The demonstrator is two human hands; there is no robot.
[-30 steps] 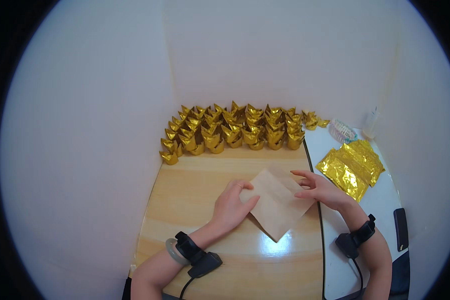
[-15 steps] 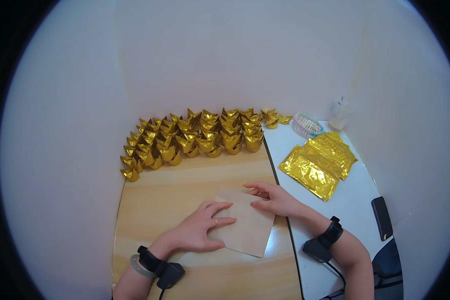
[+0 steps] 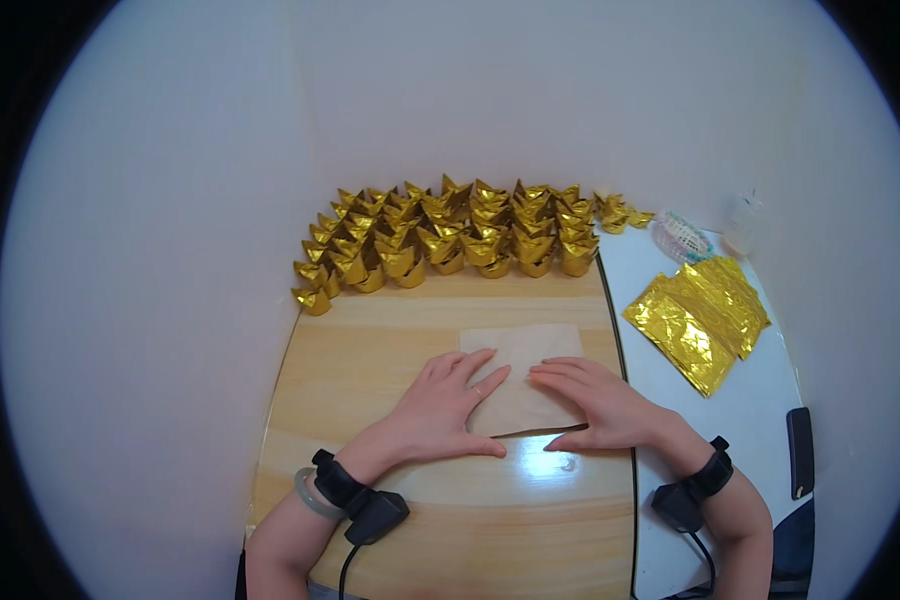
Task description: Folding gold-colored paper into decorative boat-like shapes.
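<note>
A pale beige sheet of paper [image 3: 526, 388] lies on the wooden tabletop in front of me, its near edge slightly raised with a thin dark line under it. My left hand [image 3: 450, 402] rests on the sheet's left side, fingers spread and thumb reaching below the near edge. Over the right side lies my right hand [image 3: 602, 402], fingers stretched toward the middle and thumb near the lower right corner. Neither hand grips anything. Behind the sheet stand several rows of folded gold foil paper ingots [image 3: 440, 235].
On the white table [image 3: 670, 440] at the right lies a stack of gold foil sheets [image 3: 695, 325]. Beyond it are a small woven basket [image 3: 682, 238] and a clear plastic cup [image 3: 742, 228]. A dark phone [image 3: 799, 453] sits at the right edge. Pale walls surround the tables.
The paper has turned from slanted to nearly square with me. My right hand has moved down to its right side, and my left hand still lies on its left. The view has shifted.
</note>
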